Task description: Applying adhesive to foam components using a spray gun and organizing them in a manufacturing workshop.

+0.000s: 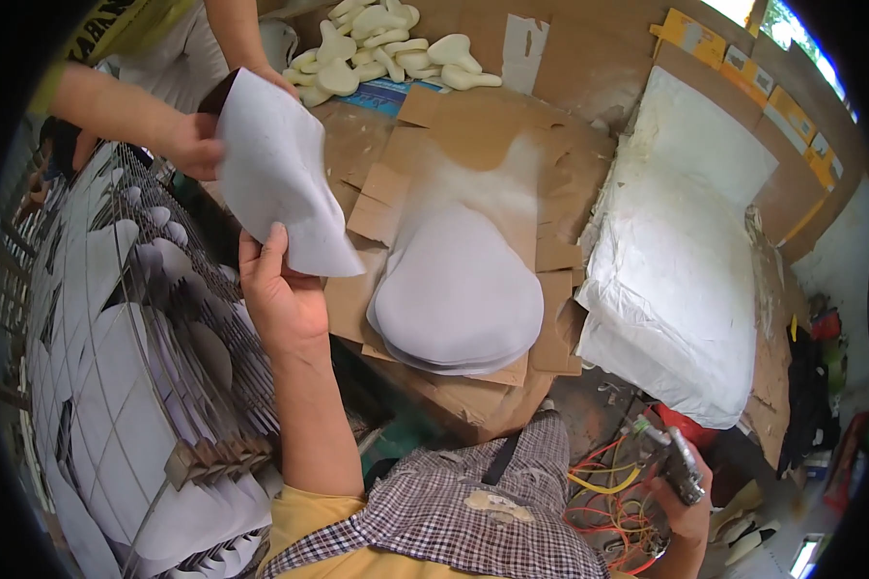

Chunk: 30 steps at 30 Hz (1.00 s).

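In an apparent handover, the left hand (288, 301) pinches a pale grey sheet (278, 169) between its fingers, left of a stack of similar sheets (459, 294) and by a co-worker's hand (196, 147); the right hand (687, 507) grips a metal spray gun (684, 471), and next one holder should let go.

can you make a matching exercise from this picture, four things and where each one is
1. bent grey sheet
2. metal tool
3. cream shapes
4. stacked grey sheets

A. piled at the picture's top
B. lying on brown cardboard
C. held in the left hand
D. held in the right hand

Pairs: 1-C, 2-D, 3-A, 4-B
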Each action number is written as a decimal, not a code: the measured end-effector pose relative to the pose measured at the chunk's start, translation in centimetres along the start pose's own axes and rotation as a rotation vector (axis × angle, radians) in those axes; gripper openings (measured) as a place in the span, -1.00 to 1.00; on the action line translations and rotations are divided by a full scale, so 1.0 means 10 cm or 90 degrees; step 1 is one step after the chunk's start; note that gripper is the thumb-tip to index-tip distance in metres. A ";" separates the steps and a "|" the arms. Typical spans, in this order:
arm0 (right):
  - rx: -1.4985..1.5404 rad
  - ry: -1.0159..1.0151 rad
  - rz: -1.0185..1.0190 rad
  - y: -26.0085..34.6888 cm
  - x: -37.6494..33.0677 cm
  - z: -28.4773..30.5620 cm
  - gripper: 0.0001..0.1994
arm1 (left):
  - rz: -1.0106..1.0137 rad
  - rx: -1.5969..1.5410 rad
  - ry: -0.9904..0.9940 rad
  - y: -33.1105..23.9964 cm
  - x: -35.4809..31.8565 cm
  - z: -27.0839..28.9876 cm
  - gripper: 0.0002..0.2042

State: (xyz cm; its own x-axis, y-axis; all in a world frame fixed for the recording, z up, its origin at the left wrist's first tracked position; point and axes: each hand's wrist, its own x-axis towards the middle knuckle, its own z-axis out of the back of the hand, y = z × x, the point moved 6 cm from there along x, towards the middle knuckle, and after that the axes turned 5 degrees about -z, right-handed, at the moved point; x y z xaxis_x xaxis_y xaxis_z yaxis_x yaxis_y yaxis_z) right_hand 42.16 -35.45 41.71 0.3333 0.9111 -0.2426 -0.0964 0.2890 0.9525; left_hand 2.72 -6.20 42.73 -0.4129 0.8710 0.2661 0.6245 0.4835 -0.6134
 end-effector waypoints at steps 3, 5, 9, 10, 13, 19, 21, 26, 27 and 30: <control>0.031 0.098 -0.050 -0.05 -0.03 -0.18 -0.41 | -0.027 -0.001 -0.022 -0.05 -0.02 0.07 -0.71; 0.029 0.198 -0.038 -0.11 0.04 -0.31 -0.41 | -0.043 0.001 -0.042 -0.12 -0.01 0.10 -0.71; 0.012 0.187 0.014 -0.09 0.24 -0.52 -0.40 | -0.107 -0.004 0.002 -0.31 -0.01 0.11 -0.72; 0.029 0.187 0.064 -0.05 0.30 -0.56 -0.40 | -0.108 0.018 -0.014 -0.33 -0.04 0.12 -0.72; 0.074 0.136 0.070 0.06 0.46 -0.58 -0.43 | -0.087 0.022 -0.012 -0.20 -0.16 0.20 -0.72; 0.065 -0.019 0.060 0.01 0.47 -0.23 -0.46 | 0.051 0.083 -0.109 0.36 -0.38 0.84 -0.72; 0.054 -0.043 0.058 -0.03 0.37 -0.13 -0.46 | 0.122 0.127 -0.163 0.64 -0.48 1.16 -0.73; -0.005 -0.020 0.013 -0.12 0.10 0.01 -0.44 | 0.206 0.191 -0.214 1.12 -0.68 1.75 -0.73; 0.010 0.017 -0.021 -0.18 0.07 -0.02 -0.43 | 0.224 0.217 -0.217 1.22 -0.71 1.85 -0.73; -0.002 0.063 -0.021 -0.30 0.05 -0.05 -0.39 | 0.287 0.348 -0.202 1.56 -0.76 2.15 -0.71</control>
State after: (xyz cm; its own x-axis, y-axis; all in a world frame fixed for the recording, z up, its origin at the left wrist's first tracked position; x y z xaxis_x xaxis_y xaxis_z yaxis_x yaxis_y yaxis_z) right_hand 42.19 -35.75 38.60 0.2426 0.9253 -0.2915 -0.0901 0.3206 0.9429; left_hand 1.40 -7.12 15.15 -0.4176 0.8671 -0.2717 0.3960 -0.0954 -0.9133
